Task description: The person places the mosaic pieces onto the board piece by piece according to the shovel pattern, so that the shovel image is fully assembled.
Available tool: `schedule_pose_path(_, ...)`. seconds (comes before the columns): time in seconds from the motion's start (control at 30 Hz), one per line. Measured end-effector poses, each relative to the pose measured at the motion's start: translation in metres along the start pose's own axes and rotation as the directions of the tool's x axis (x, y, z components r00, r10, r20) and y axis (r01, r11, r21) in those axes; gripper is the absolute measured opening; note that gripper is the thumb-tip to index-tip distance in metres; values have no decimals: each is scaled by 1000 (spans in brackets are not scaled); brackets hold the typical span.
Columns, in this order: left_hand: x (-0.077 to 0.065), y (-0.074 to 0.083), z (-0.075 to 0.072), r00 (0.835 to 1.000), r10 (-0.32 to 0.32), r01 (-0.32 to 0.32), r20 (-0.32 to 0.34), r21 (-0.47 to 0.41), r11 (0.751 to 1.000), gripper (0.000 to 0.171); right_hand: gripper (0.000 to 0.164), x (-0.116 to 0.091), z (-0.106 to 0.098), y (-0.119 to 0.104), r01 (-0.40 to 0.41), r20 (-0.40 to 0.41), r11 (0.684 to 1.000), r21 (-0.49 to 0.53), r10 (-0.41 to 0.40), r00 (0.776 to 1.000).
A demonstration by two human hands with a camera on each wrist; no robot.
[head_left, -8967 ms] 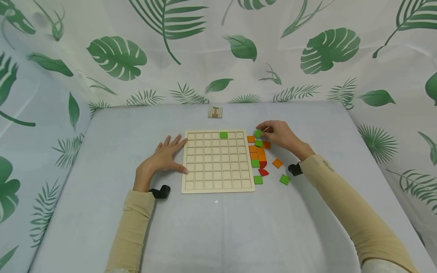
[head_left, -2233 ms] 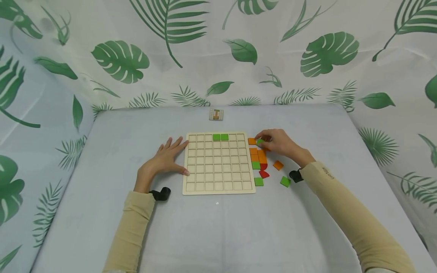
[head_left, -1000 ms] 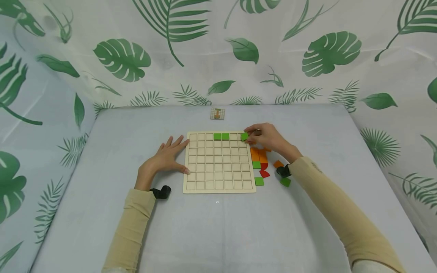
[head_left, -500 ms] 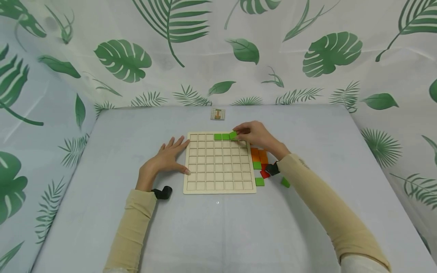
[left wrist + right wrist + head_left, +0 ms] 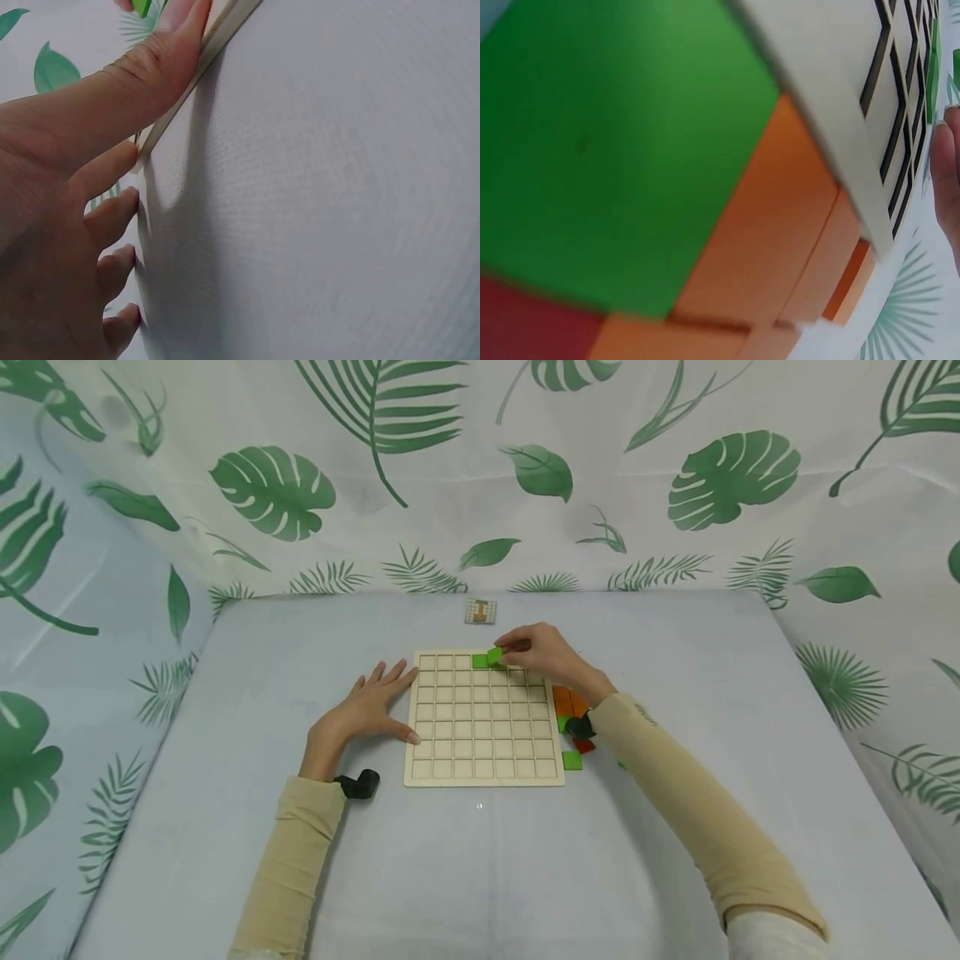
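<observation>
A square wooden grid board (image 5: 472, 727) lies flat on the table. My left hand (image 5: 363, 706) rests at its left edge with fingers spread; in the left wrist view the thumb (image 5: 161, 64) touches the board's rim. Over the top row, my right hand (image 5: 547, 653) pinches a tilted green square tile (image 5: 494, 656) between thumb and fingers. Left of that tile, a green tile (image 5: 480, 661) sits in a top-row cell. The held tile and hand partly cover the neighbouring cells. Right fingertips (image 5: 946, 157) show at the edge of the right wrist view.
Right of the board lie loose orange tiles (image 5: 562, 697), a green tile (image 5: 572, 761) and a red piece (image 5: 584, 746), partly hidden by the right wrist and sleeve. A small patterned card (image 5: 480, 611) lies behind the board. Leaf-printed cloth hangs at the back and sides.
My right hand has picked a green tile from the loose pieces and carried it left over the top row. Earlier, a second green tile went into that row. My left hand stays put.
</observation>
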State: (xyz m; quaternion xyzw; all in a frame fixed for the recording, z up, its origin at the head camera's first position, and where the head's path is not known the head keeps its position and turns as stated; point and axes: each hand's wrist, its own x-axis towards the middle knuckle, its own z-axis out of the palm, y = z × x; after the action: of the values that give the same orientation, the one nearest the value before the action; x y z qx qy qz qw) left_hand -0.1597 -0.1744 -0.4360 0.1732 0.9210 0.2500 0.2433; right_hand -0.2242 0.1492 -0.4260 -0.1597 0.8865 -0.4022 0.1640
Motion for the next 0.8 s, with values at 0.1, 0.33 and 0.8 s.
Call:
schedule_pose_path(0.1,0,0,1,1000,1,-1,6,-6,1000,118,34,4,4,-2,26,10,1000,2,-26,1000)
schedule_pose_path(0.33,-1,-1,0,1000,-1,1,1,0,1000,117,34,18,16,-11,65,17,998,-9,-64,998)
schedule_pose_path(0.8,2,-4,0,1000,-5,5,6,-1,1000,118,33,34,30,-18,99,41,994,-39,-98,994)
